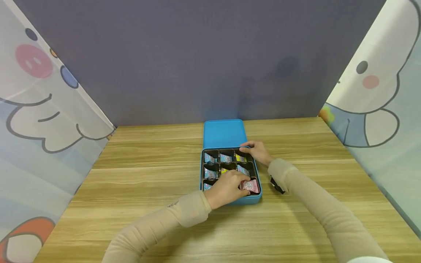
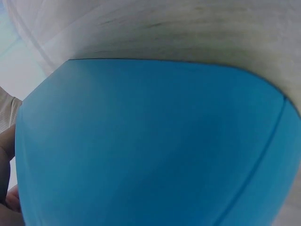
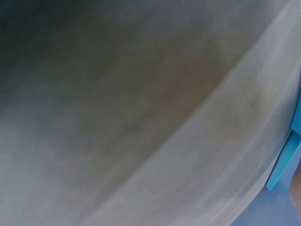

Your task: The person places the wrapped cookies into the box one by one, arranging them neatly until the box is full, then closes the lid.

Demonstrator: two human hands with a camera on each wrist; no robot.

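Right now, pink packet (image 1: 251,185) in left grip (image 1: 227,188)

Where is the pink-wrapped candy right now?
In the head view, the pink-wrapped candy sits in the near right compartment of the blue tin, pinched by the left hand.

light: even, soft | head view: sharp, edges bowed | wrist views: blurred, out of focus

A wooden table (image 1: 148,190) is standing against a grey far wall (image 1: 197,54). Cartoon-printed curtains (image 1: 39,109) are hanging left and right.
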